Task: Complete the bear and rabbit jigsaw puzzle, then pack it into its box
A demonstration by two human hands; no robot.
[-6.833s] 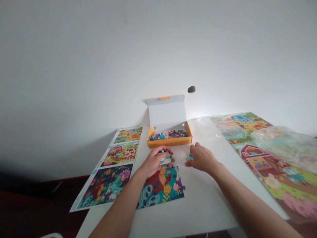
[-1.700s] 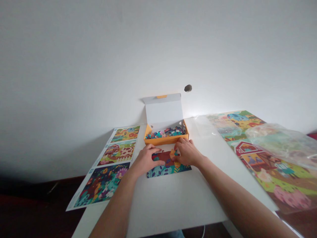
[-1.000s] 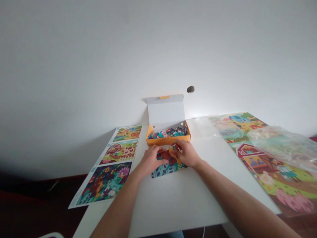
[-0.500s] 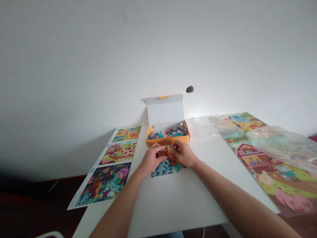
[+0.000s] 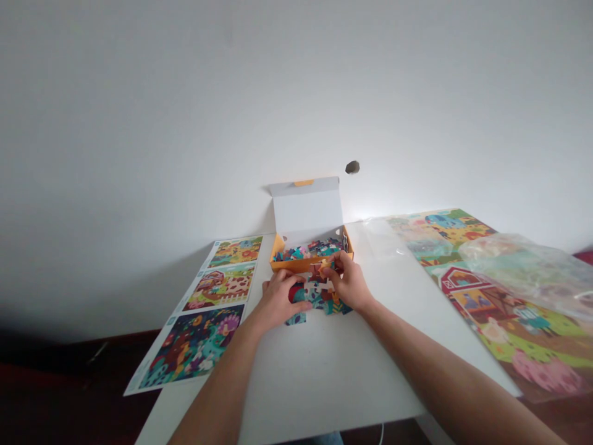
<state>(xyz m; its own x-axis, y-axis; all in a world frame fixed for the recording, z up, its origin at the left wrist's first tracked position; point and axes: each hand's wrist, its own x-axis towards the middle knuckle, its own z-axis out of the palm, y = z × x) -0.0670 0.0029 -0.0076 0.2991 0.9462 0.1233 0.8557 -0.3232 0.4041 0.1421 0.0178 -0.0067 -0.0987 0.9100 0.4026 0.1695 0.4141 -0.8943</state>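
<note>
Several joined jigsaw puzzle pieces [image 5: 317,298], in teal, dark blue and maroon, lie on the white table just in front of an orange box. My left hand [image 5: 280,301] grips the left part of them, thumb on the near side and fingers curled over the far side. Between the thumb and fingers of my right hand [image 5: 351,283] is a maroon and orange puzzle piece [image 5: 323,267], at the far edge of the joined ones. Whether that piece touches its neighbours I cannot tell. My fingers hide parts of the picture on both sides.
The open orange box [image 5: 291,265] holds loose puzzle pieces, its white lid [image 5: 308,207] leaning at the wall. On the left lies a sheet with three pictures [image 5: 192,346]. A farm poster [image 5: 491,309] and clear plastic bags [image 5: 523,269] cover the right side.
My right hand has risen slightly away from me with the maroon and orange piece. My left hand has shifted left and nearer, and the joined pieces show more gaps between them.
</note>
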